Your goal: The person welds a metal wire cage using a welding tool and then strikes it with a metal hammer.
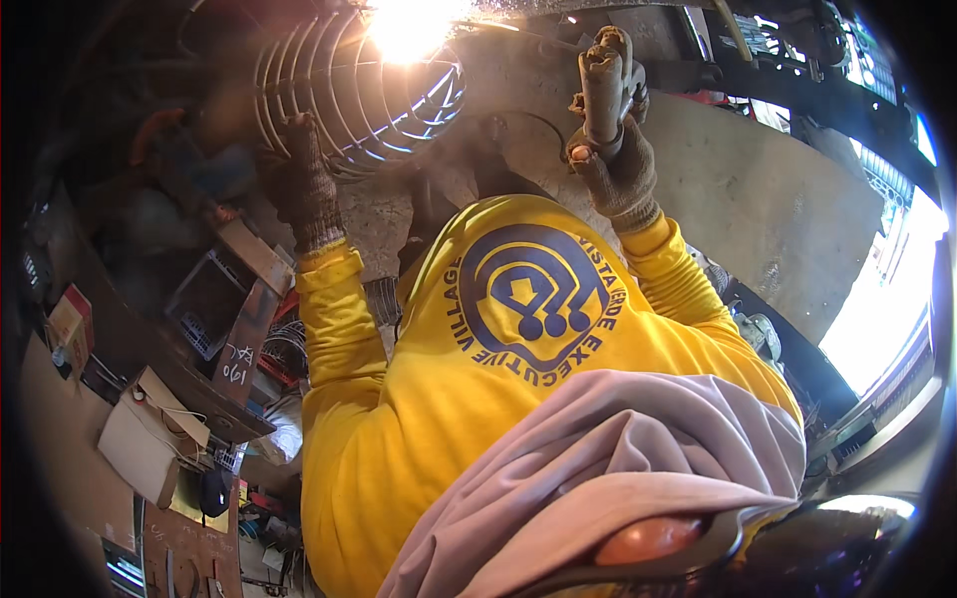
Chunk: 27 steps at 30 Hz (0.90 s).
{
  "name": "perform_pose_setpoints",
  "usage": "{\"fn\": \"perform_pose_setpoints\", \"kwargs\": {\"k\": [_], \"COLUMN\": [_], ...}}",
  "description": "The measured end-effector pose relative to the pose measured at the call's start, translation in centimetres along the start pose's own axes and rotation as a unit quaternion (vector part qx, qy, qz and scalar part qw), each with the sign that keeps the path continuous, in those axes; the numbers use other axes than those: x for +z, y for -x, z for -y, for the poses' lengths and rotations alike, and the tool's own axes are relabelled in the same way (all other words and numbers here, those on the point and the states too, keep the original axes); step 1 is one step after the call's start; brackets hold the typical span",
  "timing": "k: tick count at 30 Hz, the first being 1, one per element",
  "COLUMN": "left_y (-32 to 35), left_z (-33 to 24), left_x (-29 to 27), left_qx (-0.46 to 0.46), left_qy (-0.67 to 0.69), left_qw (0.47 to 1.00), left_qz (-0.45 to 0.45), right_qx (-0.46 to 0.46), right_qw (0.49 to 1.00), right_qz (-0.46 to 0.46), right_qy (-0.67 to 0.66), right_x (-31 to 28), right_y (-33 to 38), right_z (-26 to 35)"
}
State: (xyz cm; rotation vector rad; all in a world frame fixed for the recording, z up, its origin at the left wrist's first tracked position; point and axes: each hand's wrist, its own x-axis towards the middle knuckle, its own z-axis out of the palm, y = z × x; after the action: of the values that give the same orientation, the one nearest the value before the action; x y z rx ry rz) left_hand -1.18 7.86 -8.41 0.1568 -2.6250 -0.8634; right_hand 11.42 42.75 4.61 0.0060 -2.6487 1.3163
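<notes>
A rounded cage of curved metal wires [344, 95] is at the upper left, with a blinding white-orange welding arc [407, 28] at its top edge. My left hand [302, 194], in a dark knit glove, is at the cage's near left side with its fingers closed on the wires; shadow hides part of the grip. To the right, my right hand [623, 179], gloved with a bare thumb tip showing, grips a worn brown welding electrode holder [603, 95]. A thin rod runs from the holder's top toward the glare.
A large flat grey-brown sheet [768, 209] lies on the right. Bundled wire coils [286, 349], an open cardboard box [150, 434] and brown boards [244, 344] crowd the left. A dark cable [543, 125] curves near the holder. Dark metal framing [778, 85] crosses the upper right.
</notes>
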Motion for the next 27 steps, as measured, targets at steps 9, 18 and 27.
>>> {"fn": "perform_pose_setpoints", "kwargs": {"k": [9, 18, 27], "left_y": [0.3, 1.0, -0.2], "left_z": [-1.2, 4.5, -1.4], "left_x": [-1.7, 1.1, 0.7], "left_qx": [0.012, 0.326, -0.078], "left_qy": [-0.375, -0.270, 0.161], "left_qw": [0.886, 0.906, 0.983], "left_qz": [0.272, 0.013, 0.051], "right_qx": [0.044, 0.072, 0.107], "right_qw": [0.998, 0.985, 0.982], "right_qz": [-0.013, -0.047, -0.060], "right_qy": [-0.051, -0.146, -0.146], "right_x": [0.5, -0.6, -0.5], "right_y": [0.5, 0.3, 1.7], "right_z": [-0.3, 0.8, -0.8]}}
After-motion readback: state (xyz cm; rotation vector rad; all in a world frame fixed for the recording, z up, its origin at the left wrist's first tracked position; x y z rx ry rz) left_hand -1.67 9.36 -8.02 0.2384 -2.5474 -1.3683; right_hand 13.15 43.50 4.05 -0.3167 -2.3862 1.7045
